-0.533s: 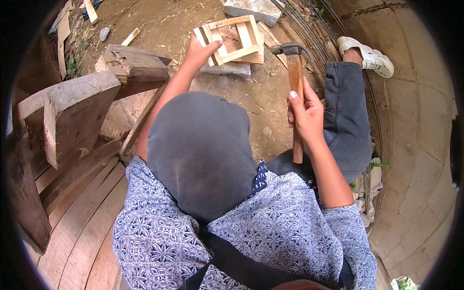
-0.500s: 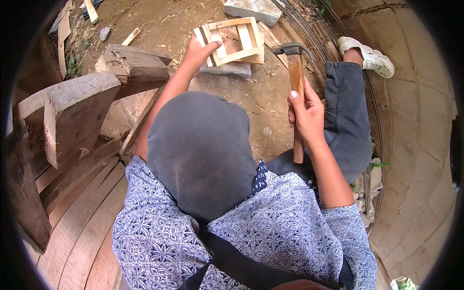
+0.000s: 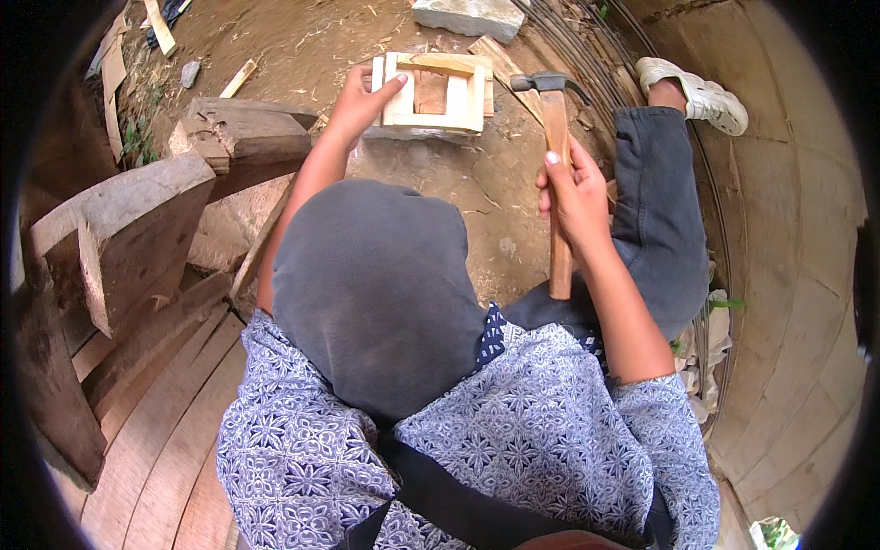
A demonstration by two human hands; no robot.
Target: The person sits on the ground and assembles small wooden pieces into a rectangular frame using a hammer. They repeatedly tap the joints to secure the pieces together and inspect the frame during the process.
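Observation:
A small pale wooden frame (image 3: 438, 93) lies flat on a grey stone slab on the dirt ground ahead of me. My left hand (image 3: 359, 99) grips the frame's left side, thumb on top. My right hand (image 3: 576, 197) is shut around the wooden handle of a claw hammer (image 3: 553, 156). The hammer's steel head (image 3: 544, 82) hangs just right of the frame, close to its right edge. My bent left knee in dark trousers hides the ground in the middle.
Rough timber blocks (image 3: 243, 133) and heavy planks (image 3: 128, 238) pile up on my left. A grey stone (image 3: 469, 16) lies beyond the frame. My right leg in jeans (image 3: 655, 211) with a white shoe (image 3: 697, 90) stretches along a curved concrete wall (image 3: 807, 229).
The hammer head has shifted slightly closer to the frame. My left hand keeps its hold on the frame's left side.

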